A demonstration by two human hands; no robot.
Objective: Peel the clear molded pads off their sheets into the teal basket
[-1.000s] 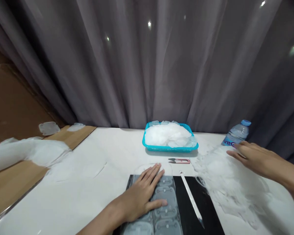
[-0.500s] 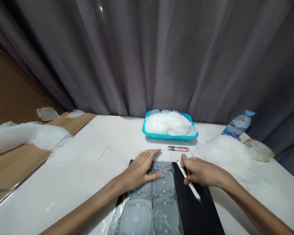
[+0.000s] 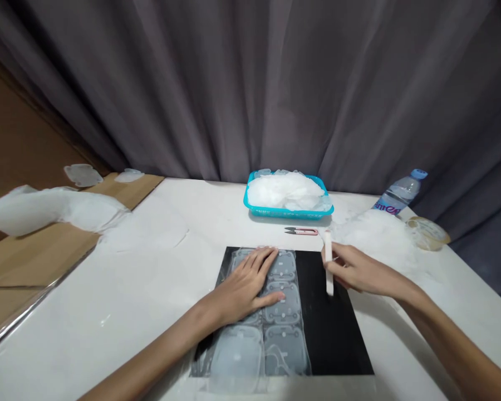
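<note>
My left hand [image 3: 250, 287] lies flat, fingers stretched out, on a translucent plastic sheet [image 3: 284, 348] moulded with several rounded-square shapes. That sheet rests on the left and middle part of a black board [image 3: 332, 334], and my hand hides some of its shapes. Above the right side of the board, my right hand [image 3: 354, 267] is closed around a slim white stick-like tool [image 3: 329, 264], held nearly upright. Its exact kind is not clear. Just beyond the board lie small thread snips [image 3: 303, 231] with a reddish handle.
A blue basket [image 3: 288, 213] heaped with white translucent pieces stands at the back. On the right are a pile of white film [image 3: 376, 234], a water bottle [image 3: 401, 194] and a roll of tape [image 3: 428, 233]. Cardboard [image 3: 33, 259] with white wrapping [image 3: 62, 207] lies at left.
My right hand has shifted slightly right and turned the white tool from slanted to nearly upright. My left hand stays on the sheet. The camera view has tilted, showing the board's near edge.
</note>
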